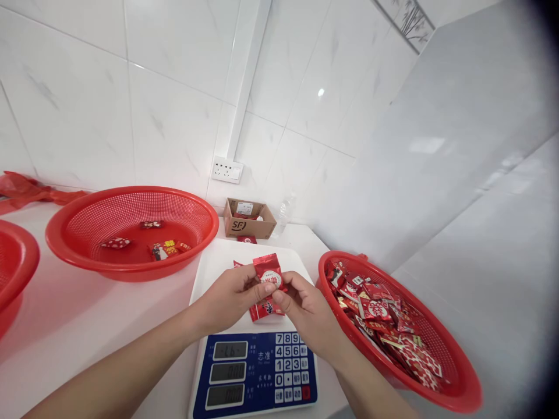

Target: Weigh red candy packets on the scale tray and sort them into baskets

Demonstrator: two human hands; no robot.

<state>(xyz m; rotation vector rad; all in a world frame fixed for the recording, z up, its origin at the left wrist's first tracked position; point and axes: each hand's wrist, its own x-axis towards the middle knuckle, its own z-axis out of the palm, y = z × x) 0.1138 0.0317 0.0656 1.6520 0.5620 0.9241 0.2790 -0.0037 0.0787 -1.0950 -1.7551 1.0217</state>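
Workroom, weighing scale (pixel 262 349), red baskets (pixel 126 201), tiled wall (pixel 174 128)

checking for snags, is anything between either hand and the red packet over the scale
Nothing visible: the left hand and right hand both touch the held red packet directly. Another packet shows below it, not in between.

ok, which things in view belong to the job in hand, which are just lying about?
In use, it seems:
red packet, held in left hand and right hand
scale beneath them
right basket with piled packets
possibly the sparsely filled basket

Apparently lying about:
cardboard box
clear bottle
red bundle, far left
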